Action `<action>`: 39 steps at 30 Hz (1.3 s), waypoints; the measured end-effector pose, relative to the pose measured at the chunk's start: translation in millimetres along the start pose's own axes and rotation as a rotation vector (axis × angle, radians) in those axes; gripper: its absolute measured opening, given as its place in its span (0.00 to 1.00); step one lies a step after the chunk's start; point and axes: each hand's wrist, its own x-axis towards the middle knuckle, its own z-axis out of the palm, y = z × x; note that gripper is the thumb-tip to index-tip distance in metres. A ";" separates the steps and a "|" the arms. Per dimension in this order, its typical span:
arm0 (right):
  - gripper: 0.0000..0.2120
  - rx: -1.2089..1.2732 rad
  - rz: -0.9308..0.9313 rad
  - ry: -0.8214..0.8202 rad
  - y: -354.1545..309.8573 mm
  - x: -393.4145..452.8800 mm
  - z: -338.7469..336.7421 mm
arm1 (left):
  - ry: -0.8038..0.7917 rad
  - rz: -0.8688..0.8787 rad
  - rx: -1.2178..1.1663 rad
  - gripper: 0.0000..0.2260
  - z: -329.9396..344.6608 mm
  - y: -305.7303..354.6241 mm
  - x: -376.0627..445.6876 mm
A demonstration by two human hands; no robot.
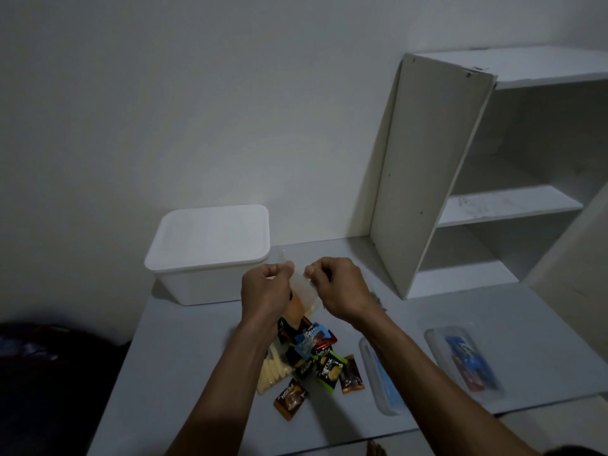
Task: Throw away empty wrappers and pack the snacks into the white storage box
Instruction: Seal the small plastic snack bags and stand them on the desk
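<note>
Both my hands are raised over the table and pinch the top of a clear plastic bag (301,292) that holds something orange. My left hand (265,292) holds its left edge and my right hand (339,287) holds its right edge. Behind them, at the back left of the table, stands the white storage box (200,281) with its lid on. Below my hands lies a pile of small snack packets (316,353) in brown, black, green and blue wrappers, next to a clear pack of pale sticks (273,373).
A white open shelf unit (487,199) stands at the back right. Two clear plastic trays lie on the right of the grey table (197,373): one with blue contents (381,376), one with a blue-red packet (464,357). A dark mass sits at the lower left.
</note>
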 end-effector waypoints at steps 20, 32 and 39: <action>0.06 0.220 0.098 0.059 60.8 19.5 -45.8 | -0.115 0.084 -0.179 0.00 23.5 -22.8 46.2; 0.05 0.284 0.135 0.205 141.2 177.3 -28.2 | 0.095 0.095 -0.069 0.02 113.9 -40.5 179.5; 0.05 0.304 0.199 0.213 203.0 283.7 15.7 | 0.256 0.056 0.065 0.02 156.9 -62.3 278.3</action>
